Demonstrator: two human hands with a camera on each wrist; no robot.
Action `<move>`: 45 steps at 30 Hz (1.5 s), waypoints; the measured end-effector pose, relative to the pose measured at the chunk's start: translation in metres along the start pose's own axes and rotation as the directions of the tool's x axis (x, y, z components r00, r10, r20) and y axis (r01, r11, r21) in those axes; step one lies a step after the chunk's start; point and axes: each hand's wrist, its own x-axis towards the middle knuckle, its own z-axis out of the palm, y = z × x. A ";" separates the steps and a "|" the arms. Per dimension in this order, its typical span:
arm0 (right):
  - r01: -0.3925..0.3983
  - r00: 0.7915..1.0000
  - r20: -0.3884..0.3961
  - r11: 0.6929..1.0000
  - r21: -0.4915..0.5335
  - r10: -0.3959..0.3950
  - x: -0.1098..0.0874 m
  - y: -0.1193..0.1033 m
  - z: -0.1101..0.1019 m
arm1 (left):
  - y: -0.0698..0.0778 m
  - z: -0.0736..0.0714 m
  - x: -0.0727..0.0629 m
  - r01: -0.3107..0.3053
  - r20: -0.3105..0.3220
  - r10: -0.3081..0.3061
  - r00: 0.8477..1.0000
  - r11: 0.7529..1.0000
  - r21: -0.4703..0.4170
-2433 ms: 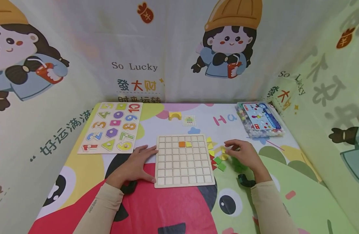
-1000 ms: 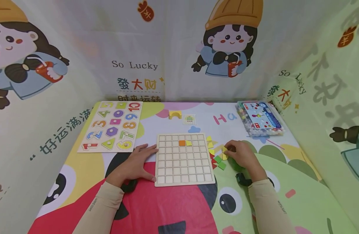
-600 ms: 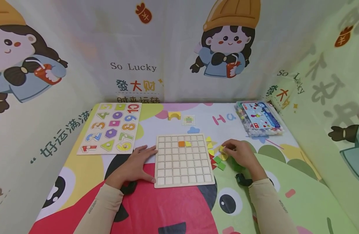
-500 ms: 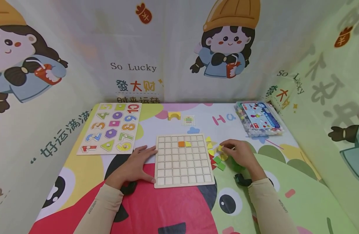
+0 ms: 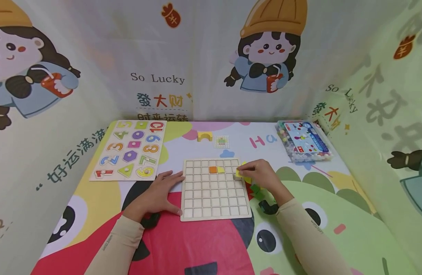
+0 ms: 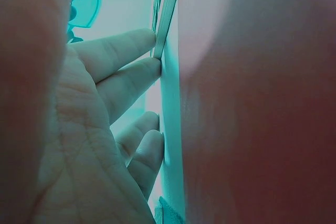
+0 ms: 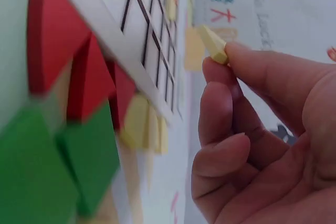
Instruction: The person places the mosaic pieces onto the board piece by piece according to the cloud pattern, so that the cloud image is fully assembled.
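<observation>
A wooden grid board (image 5: 216, 200) lies flat on the table. In its upper part sit an orange square tile (image 5: 213, 169) and a yellow tile (image 5: 221, 170) with a curved edge, side by side. My left hand (image 5: 156, 195) lies along the board's left edge, fingers and thumb extended and touching it. Between thumb and index finger, my right hand (image 5: 262, 176) pinches a small yellow tile (image 7: 214, 45) over the board's upper right edge. Red tiles (image 7: 58, 30), green tiles (image 7: 97, 153) and other yellow tiles (image 7: 139, 124) lie right of the board, partly hidden by the right hand in the head view.
Behind the board are a yellow arch block (image 5: 205, 136) and a small pattern card (image 5: 221, 141). A number-and-shape puzzle board (image 5: 128, 151) lies at the left. At the back right stands a clear box (image 5: 304, 141) of small colourful pieces.
My right hand has picked up a yellow tile from the loose pieces and moved left with it to the board's right edge. The left hand has stayed in place.
</observation>
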 end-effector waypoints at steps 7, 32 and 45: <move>-0.004 1.000 0.025 0.999 -0.037 0.005 0.013 -0.010 0.021 | -0.003 0.003 -0.001 -0.006 -0.004 0.006 1.000 1.000 0.003; 0.014 1.000 0.010 0.990 -0.141 -0.013 0.018 -0.012 0.038 | -0.002 0.002 0.002 -0.018 -0.008 0.019 1.000 1.000 0.012; 0.012 0.999 0.044 0.992 -0.122 -0.007 0.018 -0.007 0.037 | -0.003 0.003 0.003 -0.014 -0.005 0.014 1.000 1.000 0.009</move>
